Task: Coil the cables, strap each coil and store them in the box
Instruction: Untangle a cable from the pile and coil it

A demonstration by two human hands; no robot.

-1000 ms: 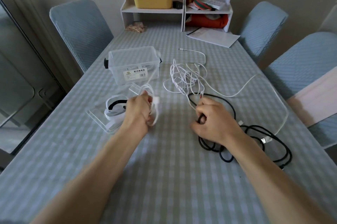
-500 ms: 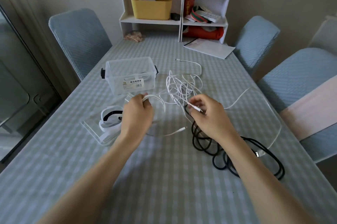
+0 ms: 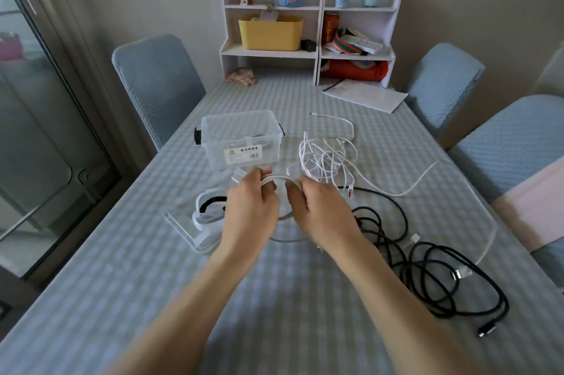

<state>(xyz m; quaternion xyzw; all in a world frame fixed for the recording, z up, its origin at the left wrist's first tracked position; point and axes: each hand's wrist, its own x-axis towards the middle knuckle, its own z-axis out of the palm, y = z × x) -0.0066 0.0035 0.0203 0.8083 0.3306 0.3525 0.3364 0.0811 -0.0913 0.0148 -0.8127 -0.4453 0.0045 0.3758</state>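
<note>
We see soft, even daylight — it seems to enter by the glass door [image 3: 45,136] at the left. Our forearms cast faint, diffuse shadows on the tablecloth [image 3: 274,329]. The wide lens bends the door frame and chairs [image 3: 158,81] outward at the edges — focus stays sharp.

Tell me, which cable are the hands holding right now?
The white coil, gripped by the left hand and right hand. The tangled white cables and the black cable lie untouched on the table.

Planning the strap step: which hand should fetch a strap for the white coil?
Left, probably. The left hand is nearer the straps. The right hand also grips the white coil and could hold it.
</note>
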